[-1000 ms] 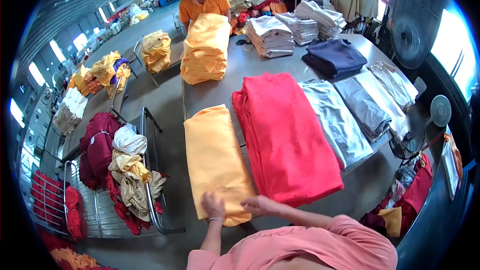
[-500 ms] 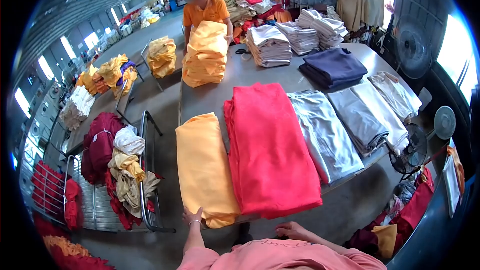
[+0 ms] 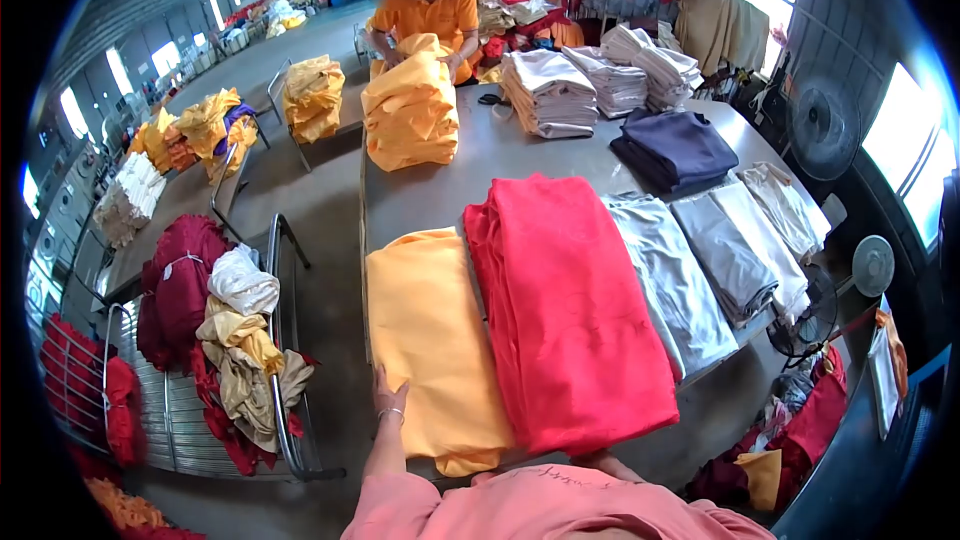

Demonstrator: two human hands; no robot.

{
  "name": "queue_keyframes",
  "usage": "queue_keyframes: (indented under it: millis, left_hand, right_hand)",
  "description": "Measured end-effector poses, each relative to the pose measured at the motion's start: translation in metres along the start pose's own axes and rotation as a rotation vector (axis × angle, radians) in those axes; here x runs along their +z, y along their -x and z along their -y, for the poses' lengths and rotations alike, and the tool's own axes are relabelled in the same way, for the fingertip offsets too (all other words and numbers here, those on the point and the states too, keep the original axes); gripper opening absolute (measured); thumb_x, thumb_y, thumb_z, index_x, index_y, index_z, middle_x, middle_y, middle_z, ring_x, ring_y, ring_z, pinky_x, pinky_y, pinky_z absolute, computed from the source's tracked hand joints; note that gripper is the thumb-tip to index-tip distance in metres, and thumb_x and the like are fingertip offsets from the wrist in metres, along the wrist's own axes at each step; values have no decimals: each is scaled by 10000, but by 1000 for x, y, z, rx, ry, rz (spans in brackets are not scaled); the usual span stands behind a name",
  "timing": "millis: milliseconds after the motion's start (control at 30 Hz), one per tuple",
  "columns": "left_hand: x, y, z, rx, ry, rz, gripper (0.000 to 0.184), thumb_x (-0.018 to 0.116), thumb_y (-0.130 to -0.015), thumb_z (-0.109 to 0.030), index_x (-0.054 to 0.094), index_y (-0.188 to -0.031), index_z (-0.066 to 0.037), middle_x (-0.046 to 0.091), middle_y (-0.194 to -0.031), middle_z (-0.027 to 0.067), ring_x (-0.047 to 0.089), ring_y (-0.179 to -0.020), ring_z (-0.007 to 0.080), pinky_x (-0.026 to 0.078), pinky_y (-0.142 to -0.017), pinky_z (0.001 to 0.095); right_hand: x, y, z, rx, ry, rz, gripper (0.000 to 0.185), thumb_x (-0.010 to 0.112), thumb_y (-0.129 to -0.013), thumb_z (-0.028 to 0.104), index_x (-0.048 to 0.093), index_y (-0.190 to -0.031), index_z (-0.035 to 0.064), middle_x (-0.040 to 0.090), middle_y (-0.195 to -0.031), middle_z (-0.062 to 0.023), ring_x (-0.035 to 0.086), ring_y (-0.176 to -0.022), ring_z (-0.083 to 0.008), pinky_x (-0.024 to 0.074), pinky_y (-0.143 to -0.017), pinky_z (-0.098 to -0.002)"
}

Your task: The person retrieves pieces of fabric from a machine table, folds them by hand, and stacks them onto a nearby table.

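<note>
My left hand (image 3: pixel 388 396) rests against the left edge of the folded yellow cloth (image 3: pixel 430 330), fingers spread. My right hand (image 3: pixel 604 462) is mostly hidden below the near end of the folded red cloth (image 3: pixel 570 310), close to my pink shirt; its fingers do not show. The yellow and red cloths lie side by side on the grey table (image 3: pixel 500 155). Right of the red one lie light blue-grey cloths (image 3: pixel 675 275) and a grey folded cloth (image 3: pixel 725 250).
Across the table a person in orange (image 3: pixel 430 8) handles a yellow cloth stack (image 3: pixel 410 110). White stacks (image 3: pixel 550 90) and a dark blue cloth (image 3: pixel 675 148) lie farther back. A metal cart (image 3: pixel 283 380) with cloths stands left; fans (image 3: pixel 825 120) stand right.
My left hand has moved up along the yellow cloth's left edge. My right hand has gone from over the cloth to below the red one. The other person now bends over the yellow stack.
</note>
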State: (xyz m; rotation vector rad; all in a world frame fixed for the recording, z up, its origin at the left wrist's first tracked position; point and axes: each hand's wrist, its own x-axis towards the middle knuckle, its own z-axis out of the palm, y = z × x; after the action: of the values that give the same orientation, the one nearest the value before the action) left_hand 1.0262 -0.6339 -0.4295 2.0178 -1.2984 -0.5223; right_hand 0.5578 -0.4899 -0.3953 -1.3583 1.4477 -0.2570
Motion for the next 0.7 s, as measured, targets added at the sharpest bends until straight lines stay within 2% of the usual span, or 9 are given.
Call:
queue_keyframes:
  millis: [167, 267, 333, 400, 467, 500, 533, 567, 700]
  left_hand:
    - [8, -29, -17, -8, -298, 110, 810, 686, -719, -333, 259, -1363, -88, 325, -1376, 143, 272, -1281, 309, 267, -1049, 379]
    - [-21, -37, -67, -219, -432, 311, 831, 688, -702, -363, 265, -1365, -94, 320, -1375, 155, 287, -1270, 318, 273, -1039, 403]
    - [-31, -58, -97, -124, -599, 321, 785, 642, -726, -333, 262, -1365, -80, 296, -1388, 154, 279, -1277, 318, 285, -1027, 421]
    - [-22, -110, -110, 125, -438, 259, 731, 588, -756, -280, 252, -1366, -57, 318, -1371, 174, 306, -1267, 323, 303, -1020, 407]
    - [-61, -150, -225, 134, -227, 411, 808, 577, -778, -249, 96, -1408, -90, 462, -1230, 252, 492, -1093, 368, 403, -914, 425]
    - [-64, -182, -262, 245, -221, 396, 859, 596, -778, -239, 31, -1416, -131, 505, -1165, 263, 575, -943, 355, 455, -803, 428]
    - [-37, -229, -267, 460, 98, 276, 891, 618, -771, -235, 9, -1418, -163, 567, -1039, 251, 606, -804, 306, 475, -705, 407]
    - [-80, -220, -334, 280, 142, 370, 915, 627, -773, -314, 1, -1415, -131, 556, -652, 79, 543, -592, 148, 473, -528, 289]
    - [-62, -276, -356, 553, -73, 144, 684, 599, -777, -293, 295, -1351, -79, 633, -801, 136, 606, -712, 279, 498, -643, 366]
  right_hand:
    - [10, 13, 5, 122, 61, -38, 317, 531, -811, 313, 635, -979, 65, 619, -952, -197, 598, -932, -301, 457, -792, -377]
    - [18, 18, -1, 176, 94, -43, 314, 528, -810, 313, 638, -968, 64, 616, -948, -205, 597, -933, -309, 459, -788, -382]
    - [23, 20, -5, 208, 117, -40, 312, 527, -810, 312, 641, -961, 64, 614, -946, -210, 596, -934, -314, 460, -785, -385]
    - [26, 22, -6, 239, 151, -37, 311, 525, -809, 312, 643, -953, 63, 612, -944, -215, 595, -935, -320, 461, -782, -388]
    - [37, 27, -7, 288, 179, -19, 309, 523, -809, 312, 645, -946, 62, 610, -941, -220, 595, -936, -325, 463, -779, -391]
    - [41, 29, -5, 307, 184, -30, 309, 522, -809, 311, 646, -942, 62, 609, -940, -223, 594, -936, -328, 463, -777, -393]
    - [45, 32, -1, 318, 187, -46, 308, 521, -809, 311, 647, -939, 62, 608, -939, -225, 594, -937, -330, 464, -776, -394]
    - [48, 39, 10, 313, 166, -139, 299, 518, -801, 304, 653, -909, 60, 607, -912, -229, 590, -920, -348, 470, -757, -407]
    - [60, 45, -17, 246, 120, -241, 271, 533, -759, 262, 661, -896, 65, 614, -870, -210, 597, -870, -367, 484, -726, -411]
